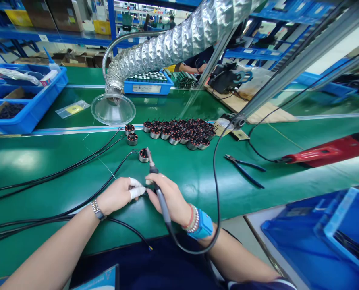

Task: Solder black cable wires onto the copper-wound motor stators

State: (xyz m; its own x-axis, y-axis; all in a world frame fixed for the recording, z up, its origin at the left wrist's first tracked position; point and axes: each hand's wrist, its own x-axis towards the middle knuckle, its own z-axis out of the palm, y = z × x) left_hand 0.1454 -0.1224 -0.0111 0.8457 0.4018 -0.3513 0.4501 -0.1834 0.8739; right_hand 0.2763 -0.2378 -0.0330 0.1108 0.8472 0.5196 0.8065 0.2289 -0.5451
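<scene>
My right hand [171,198] is wrapped round a soldering iron [162,203], its thumb and a finger also reaching to my left fingertips. The iron's tip lies over a small round motor stator [143,155] with copper windings, wired to a black cable [115,169]. My left hand [120,196], with white finger covers, is closed in a pinch beside the right thumb. A small dark piece shows between the fingertips, too hidden to name. A thin bright wire [102,161] runs up and left from near my left hand. Two more cabled stators [132,139] sit behind.
Several stators [182,133] stand grouped at centre. A fume-extraction hood [113,109] hangs behind them. Pliers [245,166] and a red tool [333,151] lie right. Loose cables [31,223] cross the left. Blue bins [31,119] flank the bench; another person's arm [193,68] shows behind.
</scene>
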